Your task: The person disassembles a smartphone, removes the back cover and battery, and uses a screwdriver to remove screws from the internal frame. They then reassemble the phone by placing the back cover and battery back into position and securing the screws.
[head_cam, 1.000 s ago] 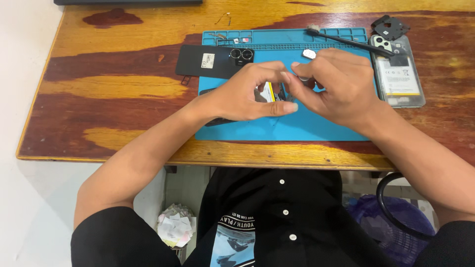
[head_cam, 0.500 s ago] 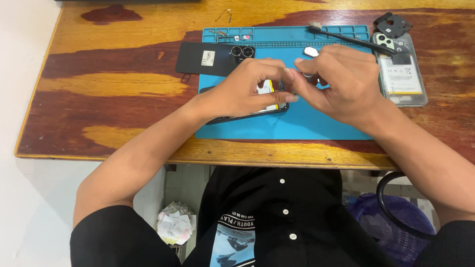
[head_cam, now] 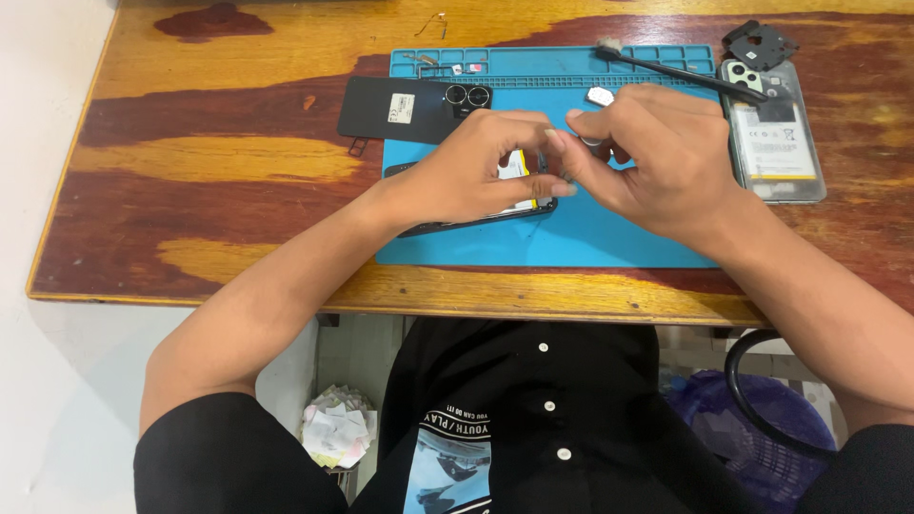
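Note:
An opened black phone (head_cam: 473,223) lies on a blue work mat (head_cam: 571,243), with its yellow-and-white battery (head_cam: 515,171) showing. My left hand (head_cam: 476,167) lies over the phone and grips it, fingertips at its right end. My right hand (head_cam: 662,157) meets it there, thumb and forefinger pinched close together at the phone's edge. What lies between those fingers is hidden.
A black back cover (head_cam: 395,107) with camera rings lies at the mat's upper left. A thin brush tool (head_cam: 681,69) and a small silver part (head_cam: 600,95) lie on the mat's top. A second opened phone (head_cam: 773,143) and a black bracket (head_cam: 759,43) sit at right.
Both hands stay over the phone. My right hand's fingers have closed in against my left fingertips at the phone's right end.

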